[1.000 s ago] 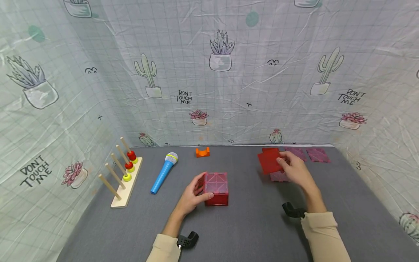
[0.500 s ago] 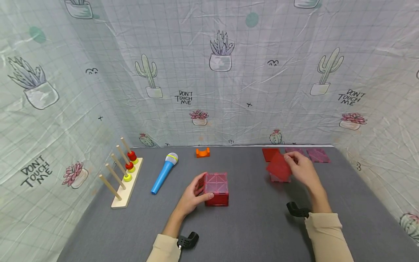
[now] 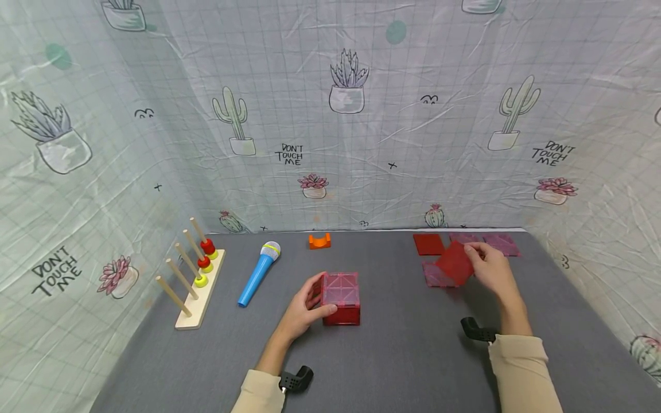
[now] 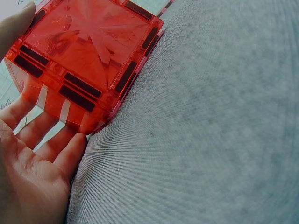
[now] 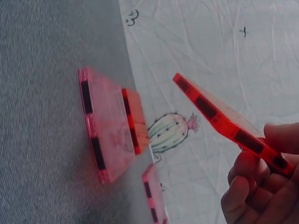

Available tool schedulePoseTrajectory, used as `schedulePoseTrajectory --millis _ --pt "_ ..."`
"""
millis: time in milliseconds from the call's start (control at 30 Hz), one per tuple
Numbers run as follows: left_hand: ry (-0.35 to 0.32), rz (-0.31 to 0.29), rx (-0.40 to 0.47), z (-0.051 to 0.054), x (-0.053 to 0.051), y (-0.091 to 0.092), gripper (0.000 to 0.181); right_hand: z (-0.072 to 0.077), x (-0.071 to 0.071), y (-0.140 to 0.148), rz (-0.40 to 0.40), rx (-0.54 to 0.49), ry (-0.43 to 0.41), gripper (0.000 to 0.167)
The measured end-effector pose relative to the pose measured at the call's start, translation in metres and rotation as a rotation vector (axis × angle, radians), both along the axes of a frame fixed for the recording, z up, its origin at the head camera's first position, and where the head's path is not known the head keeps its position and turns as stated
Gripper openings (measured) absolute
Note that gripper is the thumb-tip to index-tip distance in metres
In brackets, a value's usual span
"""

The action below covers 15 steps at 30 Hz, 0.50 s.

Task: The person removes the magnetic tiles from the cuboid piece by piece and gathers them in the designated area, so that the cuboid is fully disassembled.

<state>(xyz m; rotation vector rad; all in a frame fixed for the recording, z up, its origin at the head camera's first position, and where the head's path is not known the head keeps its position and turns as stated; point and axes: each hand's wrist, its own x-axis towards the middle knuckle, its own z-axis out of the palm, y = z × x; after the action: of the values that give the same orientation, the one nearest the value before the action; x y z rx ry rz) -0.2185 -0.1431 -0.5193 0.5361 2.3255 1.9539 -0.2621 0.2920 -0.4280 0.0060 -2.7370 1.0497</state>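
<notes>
A box of translucent red and pink magnetic tiles (image 3: 341,288) stands on the table near the middle. My left hand (image 3: 306,307) holds its left side, thumb at the front, and in the left wrist view the fingers (image 4: 70,147) lie along one wall. Over to the right, my right hand (image 3: 493,268) pinches a red magnetic tile (image 3: 455,263) by its corner, tilted above the table. In the right wrist view this red tile (image 5: 224,121) shows edge-on between thumb and fingers. Below it lies a pink magnetic tile (image 3: 435,275), partly covered.
A flat red tile (image 3: 428,244) and two pink tiles, one of them (image 3: 502,244) at far right, lie at the back. To the left are a blue toy microphone (image 3: 256,278), an orange piece (image 3: 319,241) and a wooden peg board (image 3: 214,284) with rings.
My right hand has moved right with the red tile, turning it and uncovering the flat red tile and part of the pink tile. The left hand stays at the box.
</notes>
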Motion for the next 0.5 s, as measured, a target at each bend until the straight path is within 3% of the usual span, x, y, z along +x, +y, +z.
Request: schedulePoseTrajectory --millis 500 --pt "0.004 -0.003 0.004 0.0 0.0 0.0 0.074 -0.01 0.001 0.024 -0.17 -0.033 -0.171 0.049"
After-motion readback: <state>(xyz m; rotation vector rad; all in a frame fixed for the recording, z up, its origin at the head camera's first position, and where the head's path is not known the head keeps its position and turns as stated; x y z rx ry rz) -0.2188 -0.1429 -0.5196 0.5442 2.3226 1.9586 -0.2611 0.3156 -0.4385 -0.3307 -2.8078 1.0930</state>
